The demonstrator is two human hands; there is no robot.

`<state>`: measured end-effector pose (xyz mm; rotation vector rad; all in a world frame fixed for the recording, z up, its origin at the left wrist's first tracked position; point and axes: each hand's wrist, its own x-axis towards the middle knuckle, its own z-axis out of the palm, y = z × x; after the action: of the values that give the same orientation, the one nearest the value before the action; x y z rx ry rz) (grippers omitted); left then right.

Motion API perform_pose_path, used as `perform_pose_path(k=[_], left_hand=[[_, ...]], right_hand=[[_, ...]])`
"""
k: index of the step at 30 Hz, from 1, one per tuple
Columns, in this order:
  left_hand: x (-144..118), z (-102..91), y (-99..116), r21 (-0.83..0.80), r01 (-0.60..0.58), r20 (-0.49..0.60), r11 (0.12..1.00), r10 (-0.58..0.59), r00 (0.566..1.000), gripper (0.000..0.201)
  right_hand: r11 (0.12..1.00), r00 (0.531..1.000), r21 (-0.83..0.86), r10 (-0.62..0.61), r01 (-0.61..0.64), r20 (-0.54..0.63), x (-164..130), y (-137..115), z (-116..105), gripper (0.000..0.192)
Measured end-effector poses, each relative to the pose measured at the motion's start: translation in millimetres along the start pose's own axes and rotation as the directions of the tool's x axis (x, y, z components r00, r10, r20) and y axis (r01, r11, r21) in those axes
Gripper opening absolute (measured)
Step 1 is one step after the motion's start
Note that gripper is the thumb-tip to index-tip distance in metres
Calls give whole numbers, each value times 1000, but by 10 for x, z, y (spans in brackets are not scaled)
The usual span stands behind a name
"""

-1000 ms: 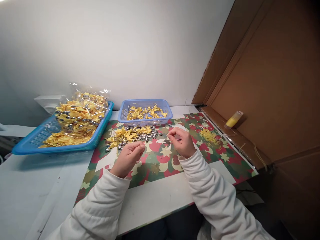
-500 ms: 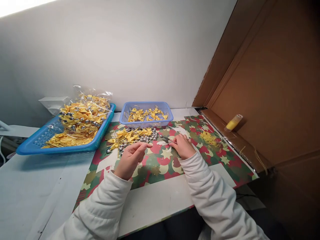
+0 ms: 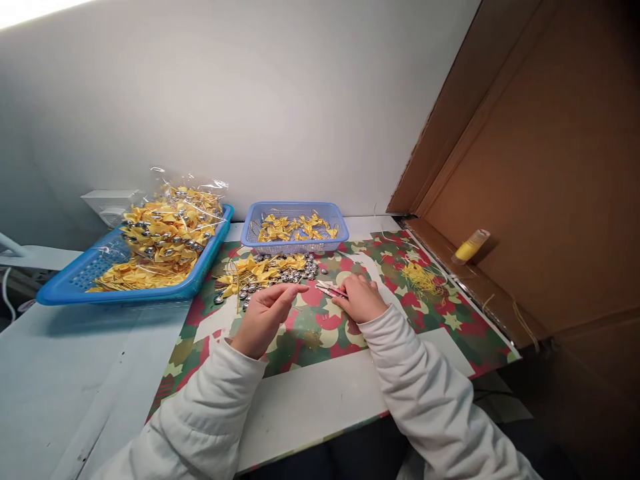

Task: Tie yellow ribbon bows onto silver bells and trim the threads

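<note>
Since the earlier frame, right hand [image 3: 361, 298] has dropped onto the mat, fingers pinching small scissors [image 3: 330, 289]. Left hand [image 3: 265, 313] fingers pressed together, contents unclear. Loose bows [image 3: 257, 270] remain beside; small basket [image 3: 293, 245] part filled.

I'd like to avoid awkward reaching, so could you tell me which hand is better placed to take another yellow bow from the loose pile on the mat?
Probably the left hand: its fingertips point at the loose pile of yellow bows just beyond. The right hand lies farther off, resting on a small tool.
</note>
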<state>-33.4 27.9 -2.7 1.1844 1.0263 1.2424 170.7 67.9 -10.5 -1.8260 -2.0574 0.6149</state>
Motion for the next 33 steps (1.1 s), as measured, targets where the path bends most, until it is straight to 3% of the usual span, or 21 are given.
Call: perform_pose_path(k=[5, 10, 15, 25, 33], left_hand=[[-4, 13, 10, 59, -31, -9, 998, 32, 999, 44], [-6, 27, 42, 138, -55, -39, 989, 61, 997, 38], [0, 50, 66, 189, -70, -51, 979, 81, 995, 34], [-20, 66, 81, 262, -44, -21, 964, 52, 998, 35], [-14, 78, 88, 165, -37, -31, 986, 43, 999, 25]], right_hand=[[954, 994, 286, -103, 93, 21, 25, -23, 50, 12], [813, 972, 560, -230, 161, 55, -17, -92, 91, 44], [583, 949, 803, -305, 122, 77, -67, -153, 71, 52], [569, 953, 810, -299, 143, 42, -70, -157, 71, 52], [583, 972, 804, -233, 117, 27, -62, -154, 71, 48]])
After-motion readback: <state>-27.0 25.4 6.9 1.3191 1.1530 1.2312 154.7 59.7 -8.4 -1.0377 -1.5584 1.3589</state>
